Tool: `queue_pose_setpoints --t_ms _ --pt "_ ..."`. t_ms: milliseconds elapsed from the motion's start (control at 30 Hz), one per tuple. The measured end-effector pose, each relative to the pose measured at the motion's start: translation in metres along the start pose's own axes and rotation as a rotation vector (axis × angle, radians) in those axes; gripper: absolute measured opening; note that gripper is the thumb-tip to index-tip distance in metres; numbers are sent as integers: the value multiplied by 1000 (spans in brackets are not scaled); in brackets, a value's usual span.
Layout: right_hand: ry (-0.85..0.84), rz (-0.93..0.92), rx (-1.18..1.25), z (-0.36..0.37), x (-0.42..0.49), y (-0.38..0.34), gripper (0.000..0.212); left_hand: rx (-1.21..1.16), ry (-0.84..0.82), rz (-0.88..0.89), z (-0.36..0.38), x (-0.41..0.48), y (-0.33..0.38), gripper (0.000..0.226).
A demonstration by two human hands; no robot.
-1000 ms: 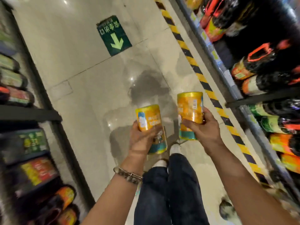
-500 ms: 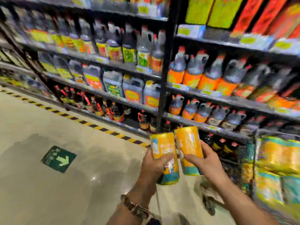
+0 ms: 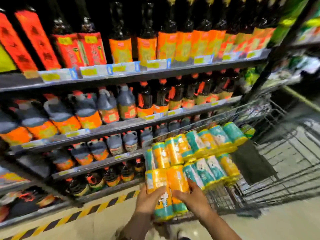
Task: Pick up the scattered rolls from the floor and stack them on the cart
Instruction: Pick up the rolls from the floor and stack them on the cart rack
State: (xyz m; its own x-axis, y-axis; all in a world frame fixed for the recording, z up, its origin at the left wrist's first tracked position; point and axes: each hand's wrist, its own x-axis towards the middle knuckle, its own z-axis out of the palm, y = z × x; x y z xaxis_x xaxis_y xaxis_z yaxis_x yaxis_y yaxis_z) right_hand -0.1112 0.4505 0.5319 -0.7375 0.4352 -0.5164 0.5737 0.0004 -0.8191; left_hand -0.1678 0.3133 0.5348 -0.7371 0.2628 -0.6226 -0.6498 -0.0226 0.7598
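**Holding one roll in each hand**

Reaching forward and up with both bare forearms, angled inward from the lower edge to meet near the middle. Gripping the left roll with the left hand, seen from its back and curled round the lower half. Clasping the right roll with the right hand, wrapped round from the outer side. Holding the two hands level and close together, with a blurred left wrist

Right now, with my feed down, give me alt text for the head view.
The left hand grips the left roll and the right hand the right roll, both yellow-and-teal and upright, at the near end of the stack of rolls on the wire cart. Shelves of dark bottles stand behind.
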Motion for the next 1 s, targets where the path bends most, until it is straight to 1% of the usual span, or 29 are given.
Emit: queue_pose_setpoints --t_ms 33,67,100,133,167,200,233,267,300,333,367,400,433,467,533,567,667,733,833,867,1000 --pt "17 28 -27 -15 18 5 38 16 31 -8 19 15 -3 31" --pt "29 53 -54 -26 42 18 41 34 78 -25 38 30 -7 38" --pt "7 87 -68 -34 63 29 48 56 128 -53 51 44 -14 50" --pt "-22 115 -96 -42 81 40 49 84 175 -80 62 56 -19 65" --pt "-51 133 -159 -47 94 48 42 125 219 -99 69 67 -23 76" --pt "-25 139 -308 -45 110 57 30 159 250 -101 74 78 -28 83" --pt "-38 138 -355 -45 119 61 20 174 265 -117 76 86 -32 86" --pt "-85 158 -341 -44 120 57 21 177 270 -115 75 93 -38 80" --pt "-65 198 -297 -40 123 53 31 169 271 -109 75 98 -41 66" --pt "-26 268 -307 -34 125 49 36 178 289 -90 72 105 -51 52" --pt "-46 271 -314 -31 125 46 35 198 335 -97 69 111 -55 47" --pt "-66 258 -308 -27 127 45 34 249 379 -119 66 116 -60 51" --pt "-49 259 -299 -24 132 47 33 298 416 -160 65 121 -65 57" --pt "-24 269 -288 -21 137 50 37 355 428 -186 65 124 -68 62" --pt "-29 293 -283 -15 145 55 60 459 452 -241 67 131 -71 68" --pt "-28 298 -289 -12 148 56 66 485 468 -260 69 136 -70 71" --pt "-17 265 -300 -4 155 63 69 542 473 -279 66 154 -77 78" --pt "-46 220 -359 1 156 69 71 525 504 -264 66 158 -76 74" --pt "-108 193 -500 1 156 73 74 473 550 -200 71 151 -66 55" --pt "-106 176 -529 0 156 73 74 482 551 -175 71 150 -66 52" --pt "-39 82 -620 -4 157 70 79 385 548 -116 71 138 -65 46"
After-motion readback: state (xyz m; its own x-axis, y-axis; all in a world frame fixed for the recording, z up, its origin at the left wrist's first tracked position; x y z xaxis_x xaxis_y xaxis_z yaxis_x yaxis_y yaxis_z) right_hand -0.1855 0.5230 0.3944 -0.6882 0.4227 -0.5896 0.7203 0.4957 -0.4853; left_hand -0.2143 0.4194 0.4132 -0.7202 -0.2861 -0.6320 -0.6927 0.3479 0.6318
